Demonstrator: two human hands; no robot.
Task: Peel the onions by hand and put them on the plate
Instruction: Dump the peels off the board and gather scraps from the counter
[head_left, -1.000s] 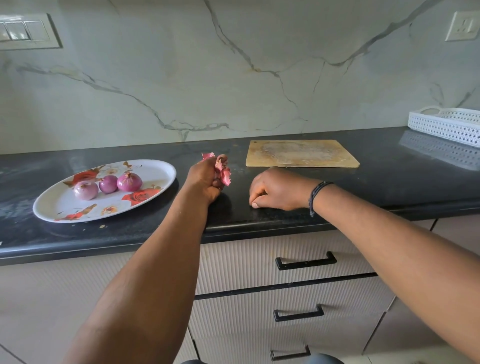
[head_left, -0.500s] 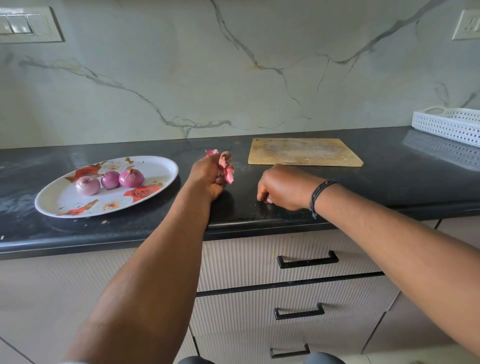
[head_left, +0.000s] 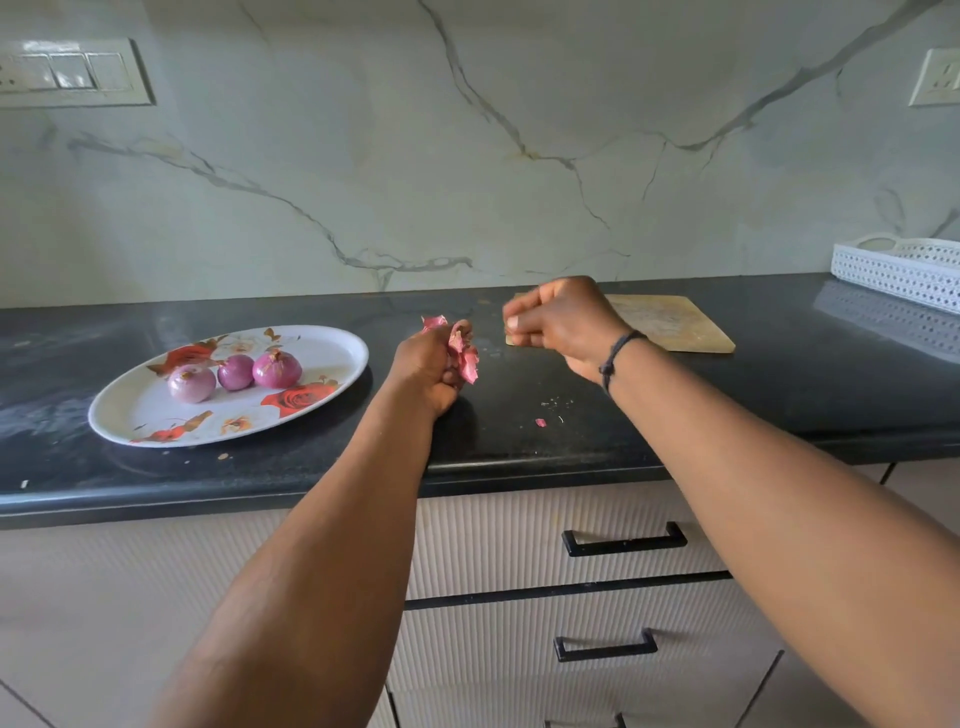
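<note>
Cutting board (head_left: 670, 325); white basket (head_left: 904, 270)

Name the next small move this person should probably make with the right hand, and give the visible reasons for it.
Probably bring the right hand, fingers pinched, across to the left hand, which grips a bunch of onion skins. Three peeled onions sit on the plate already, and only scraps lie on the counter, so gathering skins seems to be what's left.

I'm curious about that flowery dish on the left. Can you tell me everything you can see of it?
The oval white plate with red rose prints looks like smooth melamine or plastic. It lies flat on the black stone countertop, left of both hands, and neither hand touches it. Three peeled purple onions sit side by side on its middle. Small flakes of skin lie on the counter beside its near rim.
</note>
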